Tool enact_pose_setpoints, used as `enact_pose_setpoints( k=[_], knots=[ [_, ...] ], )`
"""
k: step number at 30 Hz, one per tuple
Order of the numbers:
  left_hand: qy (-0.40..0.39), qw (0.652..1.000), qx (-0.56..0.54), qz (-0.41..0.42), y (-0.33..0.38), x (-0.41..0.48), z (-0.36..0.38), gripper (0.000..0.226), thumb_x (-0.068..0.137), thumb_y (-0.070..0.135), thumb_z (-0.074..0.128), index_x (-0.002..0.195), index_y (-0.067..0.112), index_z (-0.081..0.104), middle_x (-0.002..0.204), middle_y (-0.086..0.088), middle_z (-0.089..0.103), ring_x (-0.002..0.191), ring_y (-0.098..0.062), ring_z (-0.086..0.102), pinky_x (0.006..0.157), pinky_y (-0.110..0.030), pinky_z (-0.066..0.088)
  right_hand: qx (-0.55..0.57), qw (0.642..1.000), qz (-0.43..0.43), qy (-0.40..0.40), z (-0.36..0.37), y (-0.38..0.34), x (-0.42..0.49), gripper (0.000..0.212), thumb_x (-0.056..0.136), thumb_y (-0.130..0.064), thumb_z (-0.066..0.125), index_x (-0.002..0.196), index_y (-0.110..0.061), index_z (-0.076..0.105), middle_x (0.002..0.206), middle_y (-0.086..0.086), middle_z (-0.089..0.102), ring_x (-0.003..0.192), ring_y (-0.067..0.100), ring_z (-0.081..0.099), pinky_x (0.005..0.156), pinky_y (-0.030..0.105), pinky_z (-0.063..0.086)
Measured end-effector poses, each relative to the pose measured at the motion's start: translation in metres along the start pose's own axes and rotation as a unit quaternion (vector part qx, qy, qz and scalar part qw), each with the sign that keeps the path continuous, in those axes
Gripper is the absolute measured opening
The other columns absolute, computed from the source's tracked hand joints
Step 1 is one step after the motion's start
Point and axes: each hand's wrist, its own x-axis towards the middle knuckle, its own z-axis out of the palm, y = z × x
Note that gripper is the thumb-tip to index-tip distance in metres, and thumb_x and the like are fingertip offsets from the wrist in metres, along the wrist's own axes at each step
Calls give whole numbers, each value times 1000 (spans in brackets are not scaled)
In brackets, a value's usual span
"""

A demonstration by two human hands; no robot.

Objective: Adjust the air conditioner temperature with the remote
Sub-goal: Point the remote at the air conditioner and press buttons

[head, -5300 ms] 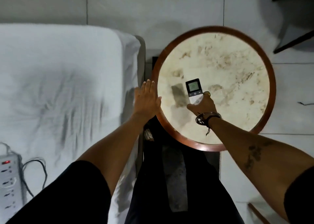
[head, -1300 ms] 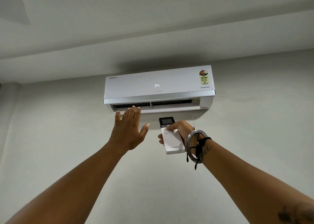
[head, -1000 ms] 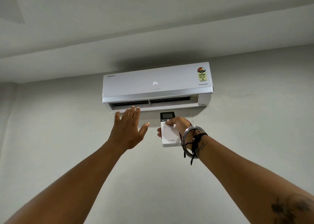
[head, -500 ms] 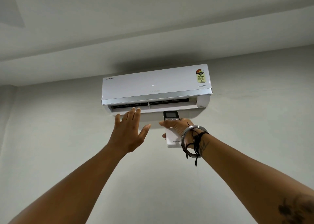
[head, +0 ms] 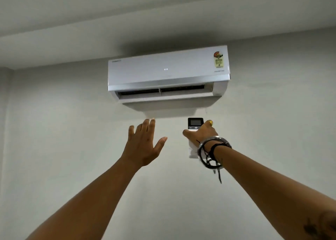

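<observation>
The right hand holds the slim white plastic remote with a dark screen upright, fingers wrapped around it, so its top aims at the white wall-mounted air conditioner above the fingertips. The left hand is empty, fingers spread below the vent, probably to feel the airflow.

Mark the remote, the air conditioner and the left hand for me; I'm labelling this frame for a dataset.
remote (head: 195, 123): head view, on its dark screen end above the right hand (head: 201, 134).
air conditioner (head: 163, 72): head view, on its white front panel.
left hand (head: 143, 147): head view, on the back of the open hand.
</observation>
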Motion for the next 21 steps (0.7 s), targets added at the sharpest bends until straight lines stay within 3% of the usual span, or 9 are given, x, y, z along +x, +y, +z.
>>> enact_pose_setpoints(
  k=[3, 5, 11, 17, 21],
  knots=[
    [-40, 999, -16, -28, 4, -35, 27, 77, 94, 61, 27, 150, 10, 16, 157, -13, 26, 140, -27, 30, 114, -54, 14, -56, 998, -4, 16, 16, 40, -13, 58, 63, -46, 70, 98, -14, 36, 72, -5, 46, 74, 27, 56, 51, 26, 36],
    [-66, 996, -43, -50, 7, -68, 51, 80, 93, 63, 29, 150, 10, 16, 158, -13, 25, 143, -26, 27, 116, -56, 11, -99, 995, 0, 22, 32, 73, -31, 55, 61, -44, 71, 97, -14, 43, 74, -3, 51, 74, 28, 55, 56, 28, 41],
    [-199, 973, -79, -87, 47, -215, 125, 83, 92, 63, 35, 150, 6, 20, 157, -18, 27, 141, -31, 28, 114, -59, 11, -173, 982, 57, -57, 105, 202, -128, 45, 71, -35, 69, 107, -9, 59, 104, 10, 68, 92, 32, 65, 65, 28, 41],
    [-356, 924, -130, -44, 103, -411, 174, 77, 93, 59, 40, 145, 2, 33, 151, -22, 37, 134, -34, 40, 111, -57, 18, -251, 911, 236, -225, 160, 352, -271, 46, 78, -32, 69, 114, -5, 59, 117, 12, 66, 105, 35, 64, 71, 32, 47],
    [-450, 875, -169, -49, 140, -523, 188, 77, 91, 62, 36, 145, 7, 33, 150, -20, 39, 135, -34, 39, 111, -60, 20, -244, 867, 350, -258, 182, 436, -374, 52, 84, -31, 69, 125, -3, 51, 125, 15, 61, 112, 36, 62, 80, 37, 52]
  ],
)
